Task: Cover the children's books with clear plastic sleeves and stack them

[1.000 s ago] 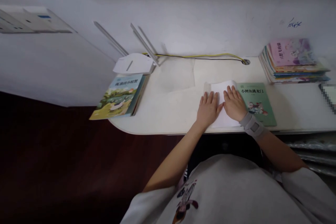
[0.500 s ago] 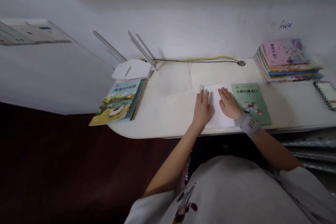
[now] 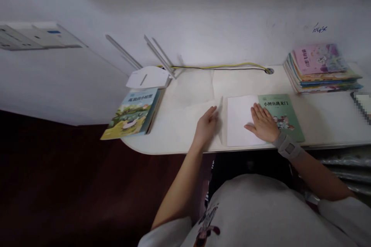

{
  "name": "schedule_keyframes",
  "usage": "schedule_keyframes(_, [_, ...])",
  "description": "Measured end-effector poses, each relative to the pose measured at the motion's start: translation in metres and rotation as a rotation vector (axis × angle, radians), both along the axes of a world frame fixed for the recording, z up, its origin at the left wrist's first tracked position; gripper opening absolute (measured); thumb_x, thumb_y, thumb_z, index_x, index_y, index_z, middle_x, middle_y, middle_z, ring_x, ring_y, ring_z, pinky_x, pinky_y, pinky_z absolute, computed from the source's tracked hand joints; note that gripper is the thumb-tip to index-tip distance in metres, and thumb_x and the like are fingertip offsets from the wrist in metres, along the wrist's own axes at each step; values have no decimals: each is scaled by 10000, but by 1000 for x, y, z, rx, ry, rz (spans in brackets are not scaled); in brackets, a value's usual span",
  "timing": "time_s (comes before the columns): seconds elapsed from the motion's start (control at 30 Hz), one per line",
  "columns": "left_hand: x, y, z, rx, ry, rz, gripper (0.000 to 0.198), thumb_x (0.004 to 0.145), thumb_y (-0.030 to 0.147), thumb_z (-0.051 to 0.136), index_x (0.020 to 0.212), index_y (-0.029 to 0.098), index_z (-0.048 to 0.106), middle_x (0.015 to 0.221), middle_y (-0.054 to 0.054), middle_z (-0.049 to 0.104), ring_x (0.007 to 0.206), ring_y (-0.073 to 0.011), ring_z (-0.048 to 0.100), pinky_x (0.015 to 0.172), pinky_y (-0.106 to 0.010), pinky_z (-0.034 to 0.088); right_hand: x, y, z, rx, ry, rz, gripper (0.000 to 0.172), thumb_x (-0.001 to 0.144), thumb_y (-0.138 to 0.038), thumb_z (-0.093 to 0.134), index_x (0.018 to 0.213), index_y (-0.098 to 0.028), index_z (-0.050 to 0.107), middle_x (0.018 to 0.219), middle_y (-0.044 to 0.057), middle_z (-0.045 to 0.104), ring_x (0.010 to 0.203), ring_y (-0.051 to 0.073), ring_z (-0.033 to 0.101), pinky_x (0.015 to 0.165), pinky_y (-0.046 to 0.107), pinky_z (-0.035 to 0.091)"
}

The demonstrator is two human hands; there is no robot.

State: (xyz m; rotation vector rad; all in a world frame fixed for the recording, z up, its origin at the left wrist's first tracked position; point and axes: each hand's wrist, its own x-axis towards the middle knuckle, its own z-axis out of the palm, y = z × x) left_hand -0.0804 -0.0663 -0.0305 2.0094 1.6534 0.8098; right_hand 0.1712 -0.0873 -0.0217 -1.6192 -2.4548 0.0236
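Observation:
A green-covered book [image 3: 290, 108] lies near the desk's front edge, with a blank white panel [image 3: 239, 123] spread out to its left. Along the panel's left side a thin see-through flap [image 3: 220, 119] stands raised. My left hand [image 3: 206, 125] is closed at that flap, its fingers curled and pressed together against its edge; the exact grip is hard to see. Flat across the seam between white panel and green cover rests my right hand [image 3: 263, 123], fingers stretched and thumb apart. It hides part of the cover picture. A grey band is on the right wrist.
A white router [image 3: 149, 77] with antennas stands at the back left, behind a small pile of picture books [image 3: 130, 114]. A yellow cable [image 3: 226, 65] runs along the wall. A book stack [image 3: 321, 69] and a phone-like object [image 3: 362, 104] are on the right.
My left hand has come off the white panel and moved left, with the clear flap now raised beside it. My right hand has slid right, partly onto the green cover.

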Motion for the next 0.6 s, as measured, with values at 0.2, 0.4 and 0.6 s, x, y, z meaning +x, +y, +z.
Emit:
schedule_keyframes(0.2, [-2, -1, 22, -255, -356, 150, 437, 773, 159, 484, 1194, 137, 598, 1037, -96, 704, 821, -168, 676, 814, -329, 530, 2, 13, -2, 26, -70, 192, 867, 891, -668, 255, 1390, 30, 378, 1486, 252, 301, 1409, 329, 221, 1150, 457, 186])
schedule_keyframes(0.4, [-22, -28, 42, -344, -198, 128, 231, 712, 198, 507, 894, 166, 646, 506, 43, 560, 486, -131, 556, 565, -256, 461, 7, 61, 7, -37, -184, 579, 709, 902, -597, 384, 1421, -115, 386, 1514, 126, 318, 1410, 263, 245, 1136, 403, 243])
schedule_keyframes(0.6, [-13, -86, 56, -546, -424, 46, 205, 758, 269, 529, 889, 147, 628, 559, 20, 603, 509, -118, 576, 522, -232, 460, 5, 52, 31, 82, -305, 579, 456, 892, -424, 534, 1279, -183, 550, 1416, 126, 477, 1331, 310, 381, 1073, 483, 292])
